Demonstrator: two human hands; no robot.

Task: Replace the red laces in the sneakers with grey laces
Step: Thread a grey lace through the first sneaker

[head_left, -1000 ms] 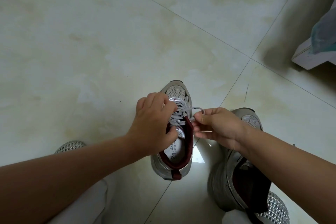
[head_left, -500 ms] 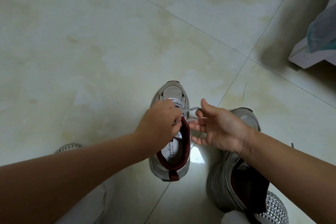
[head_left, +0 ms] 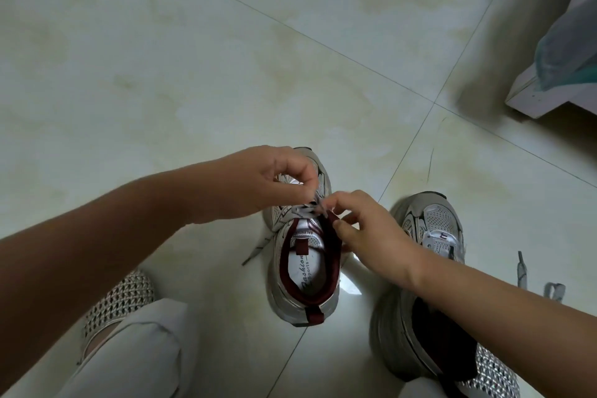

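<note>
Both hands at the top eyelets of the left-hand sneaker, floor level

Left hand [head_left: 258, 181] pinches the grey lace [head_left: 302, 211] between thumb and fingertips just above the tongue; right hand [head_left: 365, 223], fingers curled, pinches the same lace at the collar's right edge. Sneaker [head_left: 305, 268] stands upright on the tiled floor [head_left: 161, 74], maroon lining showing; one loose lace end [head_left: 258, 249] trails off its left side onto the tile. Second sneaker [head_left: 433, 236] sits just to the right, partly under the right forearm, with a lace end [head_left: 520, 271] lying beside it
</note>
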